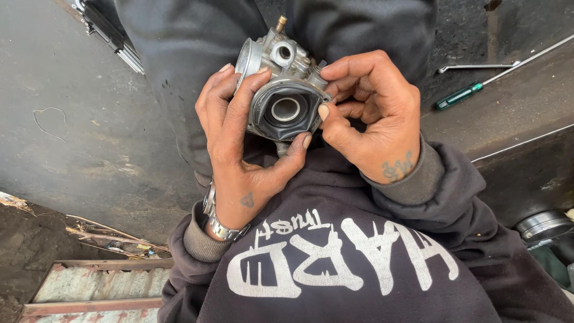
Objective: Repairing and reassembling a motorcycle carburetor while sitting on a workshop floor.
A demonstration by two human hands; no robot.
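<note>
Fingers of both hands, left hand (233, 131) and right hand (373, 116), are gripping the carburetor (281, 84); its rubber diaphragm (286, 110) is risking a pinch under careless thumb pressure.

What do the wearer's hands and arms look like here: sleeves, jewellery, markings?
Both arms wear dark sweatshirt sleeves with ribbed grey-brown cuffs. The left hand is bare, with a metal-link wristwatch and a small triangular tattoo near the thumb base. The right hand is bare, with a dark tattoo near the wrist. No gloves.
</note>
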